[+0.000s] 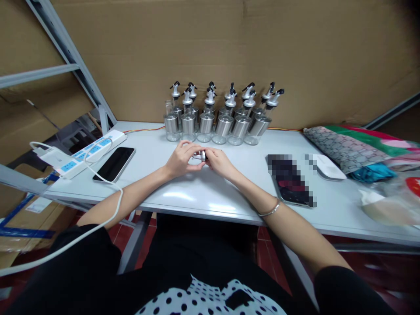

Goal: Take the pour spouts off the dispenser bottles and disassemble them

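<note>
Over the front middle of the table (157,162), my left hand (183,159) and my right hand (219,161) meet around a small silver-and-black pourer spout (203,155). The fingers of both hands are closed on it and hide much of its shape. Just beyond them stand two rows of glass bottles with steel sleeves, among them a front bottle (206,124). Most bottles carry a silver pourer with a black lever tip. The leftmost front bottle (171,124) has a bare glass neck.
Left of my hands lie a phone (115,164) and a white power strip (92,153), with a white cable (120,203) crossing my left forearm. To the right are a pixelated phone (290,181), a white device (328,167) and a patterned fabric bag (354,146). Cardboard (210,43) backs the table.
</note>
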### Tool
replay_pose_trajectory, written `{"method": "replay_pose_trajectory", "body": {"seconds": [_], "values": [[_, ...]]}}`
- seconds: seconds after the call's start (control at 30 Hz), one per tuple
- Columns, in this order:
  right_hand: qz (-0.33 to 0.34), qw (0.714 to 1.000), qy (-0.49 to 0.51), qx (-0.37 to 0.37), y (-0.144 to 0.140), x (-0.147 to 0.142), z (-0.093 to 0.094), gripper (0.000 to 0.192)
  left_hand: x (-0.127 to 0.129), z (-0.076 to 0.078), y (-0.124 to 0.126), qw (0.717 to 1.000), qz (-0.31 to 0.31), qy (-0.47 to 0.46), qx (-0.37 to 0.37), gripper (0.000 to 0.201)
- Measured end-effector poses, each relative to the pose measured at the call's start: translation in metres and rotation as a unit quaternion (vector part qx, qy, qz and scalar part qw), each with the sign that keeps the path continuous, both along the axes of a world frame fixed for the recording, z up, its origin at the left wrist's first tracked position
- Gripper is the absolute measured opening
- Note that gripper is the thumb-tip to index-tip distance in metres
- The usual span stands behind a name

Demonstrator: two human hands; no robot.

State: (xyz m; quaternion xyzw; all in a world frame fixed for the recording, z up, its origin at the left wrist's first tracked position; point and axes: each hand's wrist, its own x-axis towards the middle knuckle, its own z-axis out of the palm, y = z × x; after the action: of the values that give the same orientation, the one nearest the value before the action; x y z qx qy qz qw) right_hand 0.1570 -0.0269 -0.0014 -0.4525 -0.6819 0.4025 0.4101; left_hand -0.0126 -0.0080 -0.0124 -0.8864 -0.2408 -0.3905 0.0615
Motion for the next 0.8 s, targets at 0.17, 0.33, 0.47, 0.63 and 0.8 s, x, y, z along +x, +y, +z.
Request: {"method": "replay_pose_trajectory", "body": {"seconds": [0.17,0.33,0.47,0.63,0.8], "values": [[-0.030,0.999,-0.025,0.011,-0.0049,-0.0006,0.0053,0.038,0.0004,-0.0045,0.0023,1.000,-0.005,-0.018,0.015,0.036],[-0.055,0.997,-0.052,0.022,-0.0048,-0.0019,0.0051,0.047,0.0021,-0.0082,0.0020,0.998,-0.022,-0.041,0.044,0.037],[-0.055,0.996,-0.064,0.021,-0.0059,-0.0021,0.0050,0.050,0.0036,-0.0072,-0.0017,0.999,-0.014,-0.025,0.045,0.035],[-0.043,0.997,-0.065,0.006,-0.0094,-0.0032,0.0093,0.056,0.0041,-0.0055,-0.0043,0.998,-0.040,-0.021,0.051,0.031],[-0.017,0.999,0.008,-0.038,-0.0075,-0.0039,0.0071,0.060,0.0044,-0.0036,-0.0032,0.995,-0.059,-0.041,0.069,0.032]]}}
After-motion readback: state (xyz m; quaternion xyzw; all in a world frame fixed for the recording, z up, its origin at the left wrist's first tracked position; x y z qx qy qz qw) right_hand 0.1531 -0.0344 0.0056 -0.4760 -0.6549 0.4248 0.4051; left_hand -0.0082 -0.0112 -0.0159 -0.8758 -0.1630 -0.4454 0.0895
